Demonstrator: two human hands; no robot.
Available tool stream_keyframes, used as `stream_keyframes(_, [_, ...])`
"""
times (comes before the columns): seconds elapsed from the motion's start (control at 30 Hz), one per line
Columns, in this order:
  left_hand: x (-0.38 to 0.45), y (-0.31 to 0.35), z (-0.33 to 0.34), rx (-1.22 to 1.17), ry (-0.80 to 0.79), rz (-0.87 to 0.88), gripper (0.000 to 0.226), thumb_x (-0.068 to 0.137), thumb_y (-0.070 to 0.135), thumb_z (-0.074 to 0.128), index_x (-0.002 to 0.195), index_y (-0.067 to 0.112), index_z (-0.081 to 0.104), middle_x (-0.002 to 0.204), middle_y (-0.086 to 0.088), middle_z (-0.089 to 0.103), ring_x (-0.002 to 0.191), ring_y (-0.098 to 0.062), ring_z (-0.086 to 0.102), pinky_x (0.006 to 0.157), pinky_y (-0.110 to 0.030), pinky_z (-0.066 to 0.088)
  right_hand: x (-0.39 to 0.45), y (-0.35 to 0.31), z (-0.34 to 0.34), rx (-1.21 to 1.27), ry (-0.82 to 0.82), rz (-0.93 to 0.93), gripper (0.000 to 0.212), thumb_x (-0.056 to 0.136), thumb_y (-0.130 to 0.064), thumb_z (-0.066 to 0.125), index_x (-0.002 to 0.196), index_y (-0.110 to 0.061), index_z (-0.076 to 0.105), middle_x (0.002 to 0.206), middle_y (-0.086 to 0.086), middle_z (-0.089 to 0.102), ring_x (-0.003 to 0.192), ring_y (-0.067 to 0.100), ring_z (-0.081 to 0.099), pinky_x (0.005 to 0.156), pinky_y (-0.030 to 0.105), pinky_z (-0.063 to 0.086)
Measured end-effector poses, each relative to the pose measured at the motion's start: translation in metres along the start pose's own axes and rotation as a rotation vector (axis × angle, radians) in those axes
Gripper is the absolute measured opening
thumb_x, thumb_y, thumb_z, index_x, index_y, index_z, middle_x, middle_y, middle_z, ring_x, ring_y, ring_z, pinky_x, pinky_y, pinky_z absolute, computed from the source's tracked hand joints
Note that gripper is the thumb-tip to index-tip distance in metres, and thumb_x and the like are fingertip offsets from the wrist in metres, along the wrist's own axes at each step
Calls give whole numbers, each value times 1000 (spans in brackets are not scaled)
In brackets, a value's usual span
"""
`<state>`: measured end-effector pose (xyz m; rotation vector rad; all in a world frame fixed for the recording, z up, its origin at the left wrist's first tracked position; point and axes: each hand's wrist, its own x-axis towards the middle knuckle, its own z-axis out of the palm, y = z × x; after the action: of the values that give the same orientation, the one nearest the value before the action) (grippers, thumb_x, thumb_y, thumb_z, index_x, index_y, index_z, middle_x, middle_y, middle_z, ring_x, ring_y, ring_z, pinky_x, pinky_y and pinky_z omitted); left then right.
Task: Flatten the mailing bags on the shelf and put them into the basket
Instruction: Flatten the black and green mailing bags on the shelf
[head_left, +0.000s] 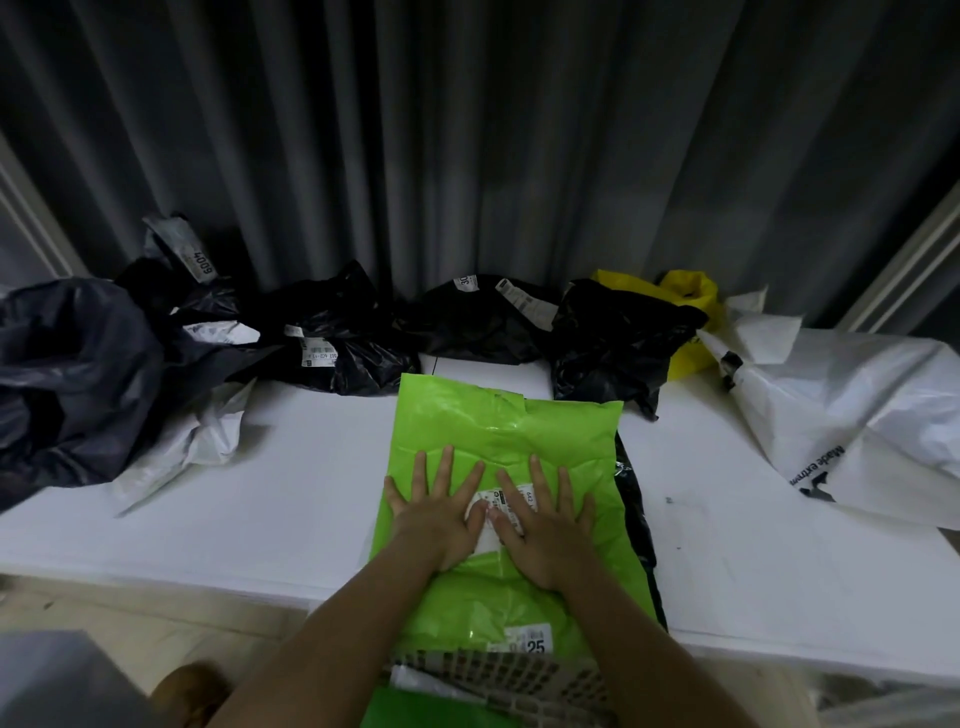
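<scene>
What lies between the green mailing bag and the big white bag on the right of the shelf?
In the head view, mostly bare white shelf; only a black bag's edge pokes out beside the green mailing bag toward the white bag.

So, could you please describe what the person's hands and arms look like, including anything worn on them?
Both the left hand and the right hand are bare, with no gloves, rings or watch visible. Both forearms are uncovered as far as the frame shows them; no sleeve or cuff comes into view. No markings show on them in this dim light.
</scene>
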<state>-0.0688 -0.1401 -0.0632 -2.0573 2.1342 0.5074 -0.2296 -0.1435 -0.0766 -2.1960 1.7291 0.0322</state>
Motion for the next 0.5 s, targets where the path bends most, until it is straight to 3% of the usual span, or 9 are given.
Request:
stream_keyframes(0.2, [-2, 1, -15, 7, -119, 0, 59, 97, 60, 11, 148, 44, -14, 155, -1, -30, 141, -34, -27, 109, -67, -10, 0, 2, -16, -12, -96, -29, 63, 89, -72, 13, 146, -52, -7, 157, -5, -25, 144, 34, -21, 112, 60, -10])
stream_keyframes(0.27, [-1, 2, -28, 33, -124, 3, 63, 97, 61, 16, 150, 40, -10, 158, -3, -23, 143, -34, -24, 110, -66, -10, 0, 4, -26, -27, 23, -91, 62, 95, -64, 22, 151, -42, 8, 161, 3, -2, 146, 37, 3, 115, 55, 8])
stream_keyframes(0.33, [4, 3, -41, 35, -19, 22, 67, 96, 62, 21, 152, 34, -1, 160, -6, -15, 145, -32, -20, 110, -65, -12, 5, 5, -37, -77, 247, -160, 59, 93, -54, 29, 145, -27, 35, 150, 12, 35, 134, 37, 37, 108, 53, 33])
stream_keyframes(0.37, [8, 3, -47, 24, 53, 33, 67, 95, 62, 22, 152, 32, 3, 160, -6, -12, 145, -31, -19, 109, -65, -12, 12, 6, -43, -123, 294, -158, 58, 90, -52, 33, 140, -25, 43, 144, 12, 45, 129, 37, 44, 105, 55, 38])
stream_keyframes(0.4, [13, 3, -52, 9, 111, 42, 66, 96, 61, 22, 152, 31, 5, 160, -6, -12, 145, -30, -18, 109, -65, -11, 19, 7, -48, -173, 328, -146, 59, 86, -52, 36, 139, -27, 44, 145, 12, 43, 131, 39, 42, 106, 58, 33])
stream_keyframes(0.43, [20, 3, -56, -7, 145, 48, 65, 96, 61, 22, 152, 31, 4, 160, -5, -14, 145, -30, -19, 109, -66, -10, 27, 9, -52, -216, 306, -134, 63, 85, -55, 35, 144, -32, 35, 154, 12, 29, 139, 42, 27, 110, 60, 18])
stream_keyframes(0.5, [36, 3, -57, -21, 162, 55, 65, 97, 60, 19, 151, 35, -6, 157, -3, -24, 143, -31, -25, 110, -67, -8, 42, 14, -53, -235, 270, -118, 72, 84, -70, 21, 149, -45, 2, 157, 7, -19, 142, 41, -18, 107, 57, -17])
